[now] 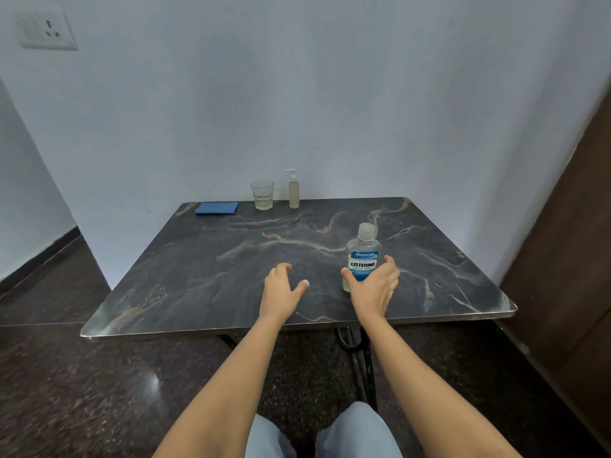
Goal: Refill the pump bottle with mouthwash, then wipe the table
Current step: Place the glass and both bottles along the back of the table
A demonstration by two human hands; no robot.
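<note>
- The blue cloth (216, 208) lies flat at the table's far left corner, well beyond and left of the left hand's fingers.
- Bare dark marble table (185, 279) spreads left of those fingers out to the left edge.
- The left hand (281, 289) hovers near the front edge, fingers curled and spread apart, holding nothing.
- A glass (262, 194) and the pump bottle (294, 190) stand side by side at the far edge by the wall, well ahead of both hands.
- The mouthwash bottle (363, 256), capped and upright, stands inside the right hand's fingers.
- The right hand (373, 285) cups its lower part, thumb on the left, fingers around the right; how firm the grip is, I cannot tell.
- Right of those fingers, clear tabletop runs to the right edge.
</note>
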